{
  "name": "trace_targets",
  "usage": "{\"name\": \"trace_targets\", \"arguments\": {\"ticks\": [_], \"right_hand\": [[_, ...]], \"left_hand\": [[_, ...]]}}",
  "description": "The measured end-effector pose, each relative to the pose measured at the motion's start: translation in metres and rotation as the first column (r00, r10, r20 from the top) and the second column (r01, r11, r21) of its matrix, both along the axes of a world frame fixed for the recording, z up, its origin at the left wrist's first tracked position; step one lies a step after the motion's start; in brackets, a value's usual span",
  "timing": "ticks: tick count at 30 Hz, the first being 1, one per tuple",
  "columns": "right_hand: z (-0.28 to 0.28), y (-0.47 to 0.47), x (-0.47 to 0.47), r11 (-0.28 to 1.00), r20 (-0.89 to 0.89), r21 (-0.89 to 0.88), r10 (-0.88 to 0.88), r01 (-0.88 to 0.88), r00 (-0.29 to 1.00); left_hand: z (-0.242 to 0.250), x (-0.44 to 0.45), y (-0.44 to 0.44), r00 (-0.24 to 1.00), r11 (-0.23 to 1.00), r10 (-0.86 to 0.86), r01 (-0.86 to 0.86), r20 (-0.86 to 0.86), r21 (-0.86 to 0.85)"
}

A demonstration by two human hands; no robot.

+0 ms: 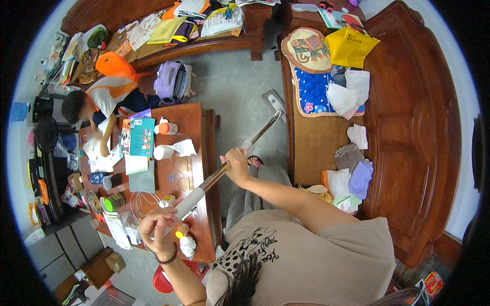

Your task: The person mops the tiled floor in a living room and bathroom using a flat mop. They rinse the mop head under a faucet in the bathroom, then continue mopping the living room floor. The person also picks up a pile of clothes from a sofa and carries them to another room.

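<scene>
A flat mop with a steel pole and a pale grey grip (189,206) runs diagonally before me. My right hand (237,166) is closed around the middle of the pole. Near the top end of the grip, my left hand (159,229), with a dark bead bracelet at its wrist, holds the handle with its fingers curled. The mop's flat head (274,102) lies on the grey floor (237,82), beside the base of the wooden bench on the right. My sandalled foot shows just below the pole.
At left, a wooden table (191,118) bears books, bottles and paper; another person (111,95) leans over it. A purple backpack (172,82) stands on the floor beyond. The wooden bench (310,153) at right holds folded clothes and cushions. A red stool (162,279) is near my left arm.
</scene>
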State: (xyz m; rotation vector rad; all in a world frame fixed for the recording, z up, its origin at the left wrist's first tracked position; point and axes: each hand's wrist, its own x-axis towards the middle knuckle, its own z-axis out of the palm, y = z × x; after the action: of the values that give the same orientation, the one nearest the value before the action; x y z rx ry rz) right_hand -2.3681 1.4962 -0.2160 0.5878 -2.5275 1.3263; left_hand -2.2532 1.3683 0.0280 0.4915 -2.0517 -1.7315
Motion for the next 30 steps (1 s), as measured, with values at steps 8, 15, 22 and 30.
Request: {"name": "trace_targets", "arguments": {"ticks": [8, 15, 22, 30], "right_hand": [[0.018, -0.035, 0.112, 0.914, 0.067, -0.221, 0.362, -0.34, 0.93], [0.026, -0.024, 0.195, 0.735, 0.159, -0.152, 0.678, -0.66, 0.718], [0.042, 0.022, 0.249, 0.594, 0.244, -0.147, 0.796, -0.791, 0.553], [0.063, 0.087, 0.294, 0.561, 0.279, -0.264, 0.823, -0.784, 0.495]], "left_hand": [[0.031, 0.127, -0.004, 0.995, 0.965, 0.002, -0.027, -0.098, -0.26], [0.042, 0.221, 0.028, 0.952, 0.898, 0.165, -0.253, -0.256, -0.36], [0.072, 0.25, 0.069, 0.916, 0.894, -0.13, -0.057, -0.378, -0.445], [0.105, 0.247, 0.122, 0.861, 0.863, -0.355, 0.152, -0.363, -0.482]]}}
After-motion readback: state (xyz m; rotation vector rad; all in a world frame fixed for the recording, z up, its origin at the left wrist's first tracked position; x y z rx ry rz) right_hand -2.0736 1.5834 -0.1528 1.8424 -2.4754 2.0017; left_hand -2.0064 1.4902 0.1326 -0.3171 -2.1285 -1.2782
